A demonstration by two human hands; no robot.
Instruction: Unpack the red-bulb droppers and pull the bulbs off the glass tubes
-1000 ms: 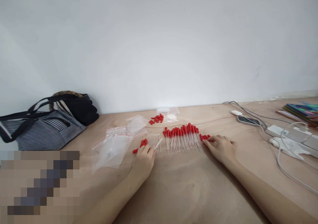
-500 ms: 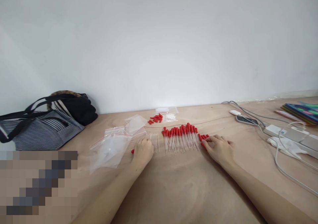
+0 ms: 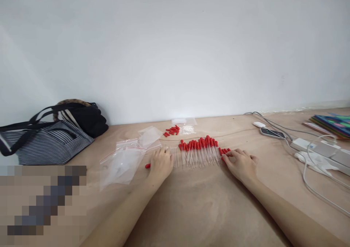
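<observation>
A row of clear droppers with red bulbs (image 3: 199, 150) lies on the wooden table (image 3: 197, 203). My left hand (image 3: 161, 163) rests at the row's left end, palm down over several bare clear tubes (image 3: 175, 155), its fingers curled; what they hold is hidden. A red bulb (image 3: 147, 165) pokes out to its left. My right hand (image 3: 240, 163) lies at the row's right end, fingers bent onto loose red bulbs (image 3: 224, 151).
Clear zip bags (image 3: 123, 163) lie left of my hands. More red bulbs (image 3: 172, 131) sit farther back. A striped bag (image 3: 46, 141) stands at the left. A phone (image 3: 270, 132), cables (image 3: 311, 174) and colourful books (image 3: 333, 123) are at the right.
My left hand set down the clear tube it held up and slid right, covering the red bulbs and tubes beside the row. The right hand barely moved.
</observation>
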